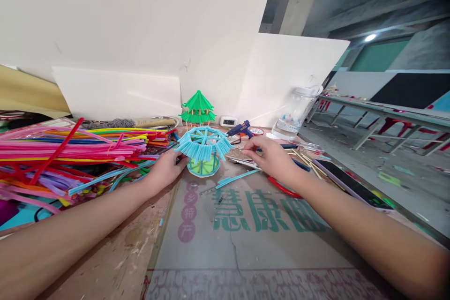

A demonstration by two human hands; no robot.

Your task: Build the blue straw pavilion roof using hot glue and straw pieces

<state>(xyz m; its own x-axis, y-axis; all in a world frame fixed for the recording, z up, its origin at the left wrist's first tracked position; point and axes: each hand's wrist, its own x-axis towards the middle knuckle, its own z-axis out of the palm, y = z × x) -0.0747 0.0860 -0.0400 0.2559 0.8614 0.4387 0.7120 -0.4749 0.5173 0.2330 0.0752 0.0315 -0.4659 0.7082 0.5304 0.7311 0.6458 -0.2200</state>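
A small pavilion model [204, 143] has a light-blue pipe-cleaner roof with an open, spoked top, posts, and a round green base [207, 167]. At its left side, my left hand [167, 168] has its fingers closed on the edge, partly hidden by the roof. My right hand [269, 154] is apart from the model, to its right, with thumb and fingers pinched together. Whether anything small is between them I cannot make out. Light-blue pipe-cleaner pieces [235, 178] lie on the mat between the hands. Behind stands a green two-tiered roof model [198, 107].
Bundles of coloured pipe cleaners [77, 150] are heaped on the left. A blue glue gun [242, 129], small digital clock [228, 122] and clear plastic jug [295, 112] stand at the back. Red-handled tool [281, 187] and phone [348, 183] lie right. White boards [140, 33] rise behind.
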